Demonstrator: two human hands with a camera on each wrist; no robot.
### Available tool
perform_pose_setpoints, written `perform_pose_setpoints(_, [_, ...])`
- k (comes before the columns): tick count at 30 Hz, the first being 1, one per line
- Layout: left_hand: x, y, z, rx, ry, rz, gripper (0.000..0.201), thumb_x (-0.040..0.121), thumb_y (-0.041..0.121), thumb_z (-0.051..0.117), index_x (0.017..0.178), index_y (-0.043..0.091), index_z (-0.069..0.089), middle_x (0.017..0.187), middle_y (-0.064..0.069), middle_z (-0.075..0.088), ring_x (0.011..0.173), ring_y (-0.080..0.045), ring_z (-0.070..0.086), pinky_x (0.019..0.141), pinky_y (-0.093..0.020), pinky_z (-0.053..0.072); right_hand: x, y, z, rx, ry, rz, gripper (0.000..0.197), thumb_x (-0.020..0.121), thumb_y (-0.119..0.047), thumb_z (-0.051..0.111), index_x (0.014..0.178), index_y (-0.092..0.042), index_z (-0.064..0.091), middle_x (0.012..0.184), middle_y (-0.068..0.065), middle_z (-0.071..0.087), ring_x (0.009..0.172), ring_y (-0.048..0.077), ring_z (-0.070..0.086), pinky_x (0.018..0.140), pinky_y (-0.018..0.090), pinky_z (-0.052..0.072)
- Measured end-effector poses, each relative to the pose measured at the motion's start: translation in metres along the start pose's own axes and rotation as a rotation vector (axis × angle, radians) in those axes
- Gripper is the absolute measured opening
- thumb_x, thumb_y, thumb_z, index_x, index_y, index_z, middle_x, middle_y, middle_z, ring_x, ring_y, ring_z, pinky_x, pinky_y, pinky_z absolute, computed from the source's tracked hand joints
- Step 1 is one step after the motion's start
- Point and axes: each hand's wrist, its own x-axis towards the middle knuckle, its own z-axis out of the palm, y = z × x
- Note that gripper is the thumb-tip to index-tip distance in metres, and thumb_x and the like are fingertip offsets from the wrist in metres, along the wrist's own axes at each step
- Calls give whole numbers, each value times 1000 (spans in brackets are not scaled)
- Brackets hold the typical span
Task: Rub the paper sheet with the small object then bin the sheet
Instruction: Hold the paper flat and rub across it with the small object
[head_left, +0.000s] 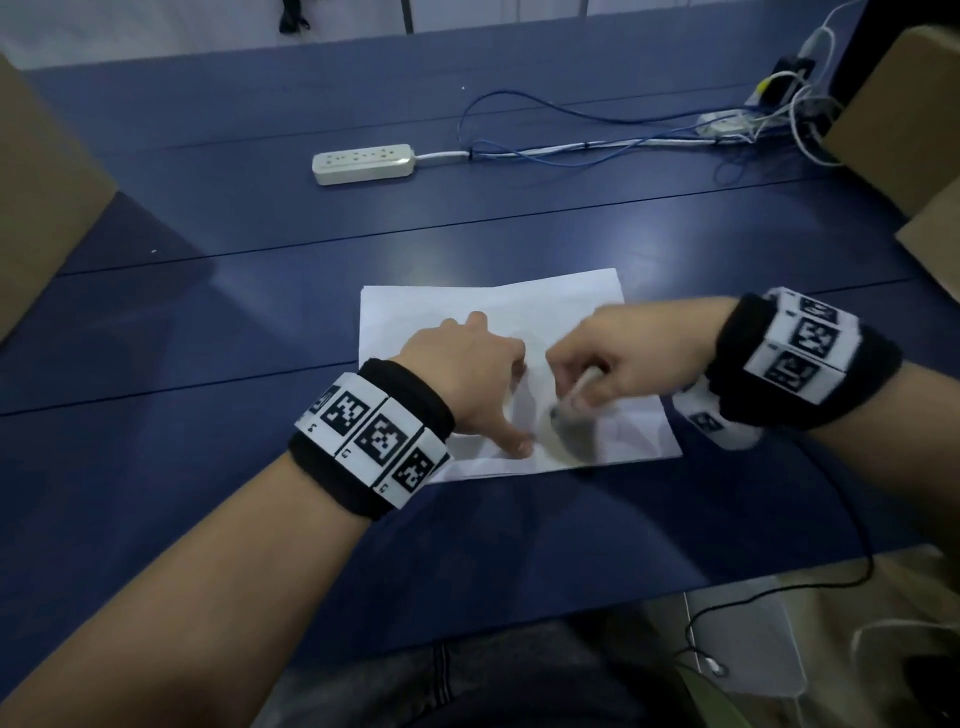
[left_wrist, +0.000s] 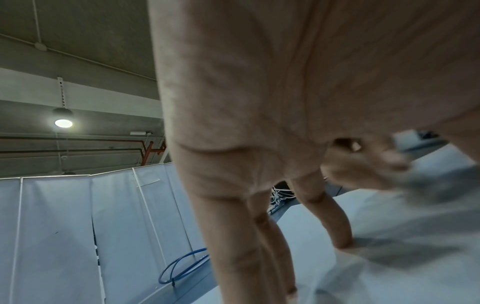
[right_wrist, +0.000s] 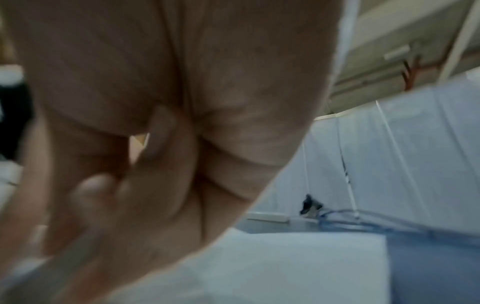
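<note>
A white paper sheet lies flat on the blue table. My left hand presses on the sheet's left part with spread, straight fingers; the thumb touches the paper near its front edge. My right hand grips a small whitish object, blurred by motion, whose lower end meets the paper beside the left thumb. In the left wrist view the right hand is blurred above the sheet. In the right wrist view, curled fingers hide most of the object; paper lies below.
A white power strip and blue and white cables lie at the table's far side. Cardboard boxes stand at the left and right. A thin black cable hangs off the front right edge.
</note>
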Motion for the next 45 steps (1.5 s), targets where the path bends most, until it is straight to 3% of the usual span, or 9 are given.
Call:
perform_pose_setpoints(3, [1, 0, 1, -17, 1, 18, 85, 56, 73, 77, 127, 31, 52, 113, -1, 41, 106, -20, 46, 72, -32, 40, -5, -9, 9, 69, -131, -45, 20, 80, -46, 68, 91, -29, 67, 88, -10, 73, 82, 10, 64, 75, 33, 52])
perform_pose_setpoints(9, [4, 3, 1, -14, -7, 69, 76, 60, 66, 80, 120, 24, 59, 120, 0, 40, 107, -18, 46, 78, -32, 43, 9, 15, -12, -101, 245, 146, 13, 92, -32, 63, 102, -24, 63, 94, -3, 66, 87, 17, 57, 75, 32, 44])
perform_pose_setpoints(15, [3, 3, 1, -11, -14, 69, 76, 60, 65, 81, 116, 20, 56, 113, 1, 43, 94, -19, 50, 74, -33, 46, -8, -7, 8, 80, -114, -27, 8, 85, -34, 70, 91, -28, 68, 87, -16, 71, 77, 1, 61, 71, 19, 48])
perform_pose_setpoints(21, [2, 3, -2, 0, -5, 76, 74, 59, 66, 81, 114, 23, 58, 112, 2, 44, 88, -17, 52, 67, -32, 44, 5, 12, -8, -100, 238, 157, 15, 92, -35, 60, 102, -25, 63, 94, -9, 63, 88, 14, 55, 80, 34, 47])
perform_pose_setpoints(26, [4, 4, 0, 10, 1, 74, 86, 55, 74, 77, 119, 21, 54, 112, 2, 43, 92, -16, 48, 68, -30, 39, -13, -12, 7, 27, -116, -23, 6, 89, -32, 68, 93, -27, 67, 90, -15, 70, 81, 2, 60, 74, 22, 48])
perform_pose_setpoints(33, [5, 5, 0, -17, -16, 61, 82, 56, 71, 79, 117, 22, 54, 112, 2, 43, 97, -18, 50, 69, -32, 40, 9, 11, -9, -93, 249, 150, 10, 92, -35, 60, 97, -27, 60, 88, -8, 64, 84, 14, 56, 79, 35, 50])
perform_pose_setpoints(37, [5, 4, 1, -17, -9, 60, 85, 55, 72, 79, 117, 21, 54, 113, 1, 43, 97, -18, 49, 70, -32, 42, -12, -12, 4, 32, -76, -22, 5, 89, -26, 69, 88, -27, 64, 85, -17, 69, 78, 0, 60, 71, 18, 46])
perform_pose_setpoints(39, [5, 4, 2, -11, -5, 58, 86, 54, 73, 79, 117, 21, 54, 112, 1, 43, 97, -19, 51, 73, -34, 47, -12, -14, 6, 34, -121, -33, 4, 88, -29, 69, 92, -28, 68, 91, -13, 72, 81, 4, 61, 74, 21, 49])
perform_pose_setpoints(45, [5, 4, 1, -4, -12, 60, 83, 57, 71, 79, 118, 20, 53, 114, 1, 43, 97, -19, 50, 69, -32, 42, 4, 11, -6, -83, 216, 136, 10, 93, -34, 61, 100, -27, 62, 90, -10, 64, 78, 4, 51, 75, 29, 45])
